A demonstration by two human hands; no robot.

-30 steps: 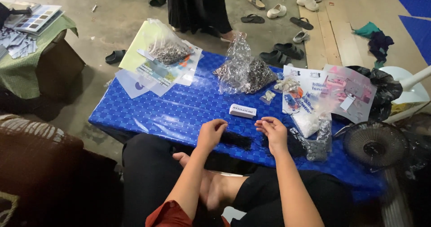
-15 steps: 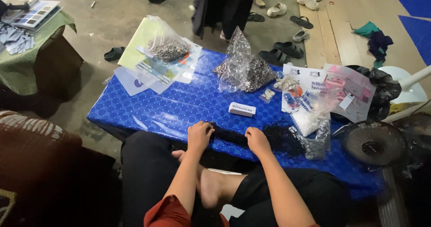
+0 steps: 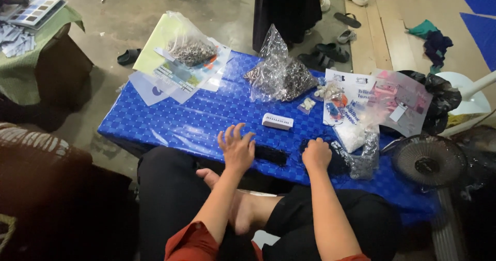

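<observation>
A low table covered with a glossy blue checked plastic cloth point(image 3: 196, 121) stands on a bare concrete floor, and the person sits cross-legged at its near edge.

Nearest, the left hand point(image 3: 236, 146) lies with its fingers spread and loose, palm down, gripping nothing; its heel touches the end of a dark, narrow, flat strip point(image 3: 271, 155) that lies along the near edge of the cloth. The right hand point(image 3: 316, 153) is curled into a loose fist at the strip's other end, beside a dark bundle; whether it pinches anything I cannot tell. Judged from this, the strip is being laid out or smoothed flat between the two hands. The strip looks matte black, soft and limp, like fabric or elastic; its detail is too dark to read.

Just past the hands lies a small white rectangular box point(image 3: 277, 121). To the right sits a crumpled clear bag of small dark pieces point(image 3: 364, 160). Farther back stands a tall clear plastic bag of dark metal bits point(image 3: 279, 75), and at the far left corner another clear bag resting on pale printed sheets point(image 3: 192, 49).
</observation>
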